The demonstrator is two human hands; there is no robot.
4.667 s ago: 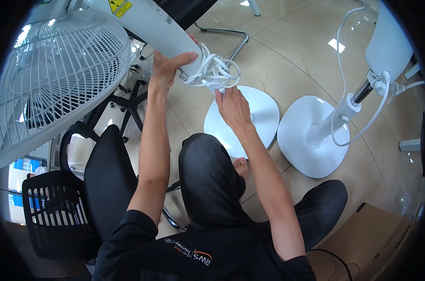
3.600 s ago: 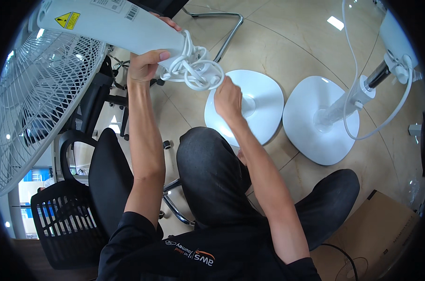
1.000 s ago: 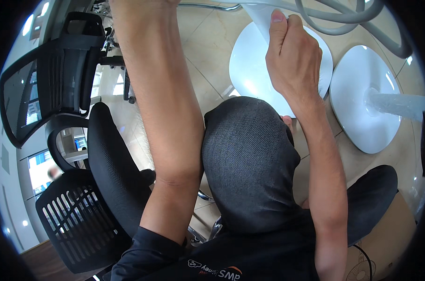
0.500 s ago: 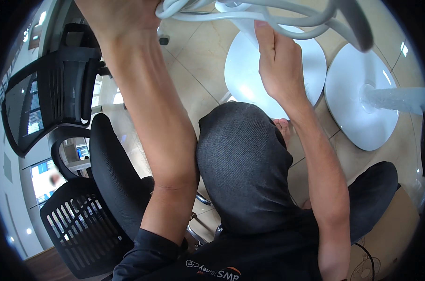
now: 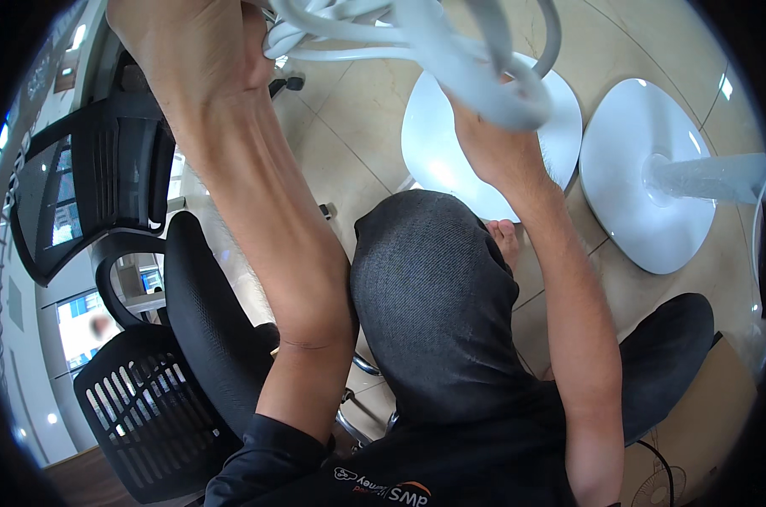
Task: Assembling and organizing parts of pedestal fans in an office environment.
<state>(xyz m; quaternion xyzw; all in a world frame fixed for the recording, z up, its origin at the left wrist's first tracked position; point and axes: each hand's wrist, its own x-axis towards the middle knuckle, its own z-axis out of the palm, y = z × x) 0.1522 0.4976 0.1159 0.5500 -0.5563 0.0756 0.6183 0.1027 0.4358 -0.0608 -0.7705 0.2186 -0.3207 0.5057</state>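
A looped bundle of white cable [image 5: 450,72] hangs across the top, its closest loop blurred. My left hand [image 5: 252,51], partly cut off by the upper edge, is closed on the bundle's left end. Below the loops, my right hand [image 5: 497,139] is over a white rounded base [image 5: 433,139] on the floor. Its fingers are curled, largely covered by the cable. The white post it grips in the earlier frame is now hidden behind the loops.
To the right stands a second white base [image 5: 636,224] with a plastic-wrapped post [image 5: 712,178]. Black mesh office chairs [image 5: 209,321] fill the left side. My bent knee [image 5: 433,279] rises in the middle. A cardboard box [image 5: 704,414] lies at lower right.
The cable loops have swung left and down, now covering part of my right hand. My left hand has shifted slightly left and down; my right hand has moved a little lower.
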